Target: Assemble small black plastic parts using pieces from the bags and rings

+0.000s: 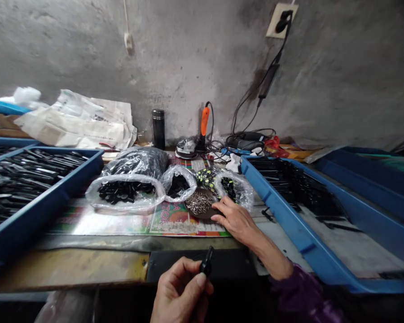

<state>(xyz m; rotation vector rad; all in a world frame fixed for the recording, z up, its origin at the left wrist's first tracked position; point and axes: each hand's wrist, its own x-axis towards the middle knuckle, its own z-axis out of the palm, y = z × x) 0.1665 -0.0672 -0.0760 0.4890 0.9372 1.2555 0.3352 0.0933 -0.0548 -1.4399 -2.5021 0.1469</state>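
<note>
Rough grey wall (188, 58) closes off the far side of our worktop (70, 267), with a wall socket (282, 18) high up and black cables (256, 134) running down from it. On the left we have a blue plastic tray (43, 208) heaped with flat black pieces, and beyond it crumpled white paper (81, 121). Nearer the middle sit a large clear bag of black parts (126, 190) and a smaller bag (178, 183), on a printed sheet (164, 222), with a black flask (158, 129) and an orange-handled electric tool (204, 121) standing far off by the wall. Our left hand (178, 291) is low and near, just off the worktop's edge, thumb and fingers pinched on a small black part (206, 262). Our right hand (235, 220) lies open and palm down, the arm reaching in from the near right in a purple sleeve (299, 287), its fingertips (217, 215) against a dark dish of loose metal pins (198, 202). A second blue tray (289, 224) of black pieces lies to the right. We judge the dish the weak spot: a careless push from those fingertips could tip it and scatter pins among the bags. The small black part could also slip from our pinch and drop past the worktop's near edge, and a slumping bag could spill across the printed sheet
</note>
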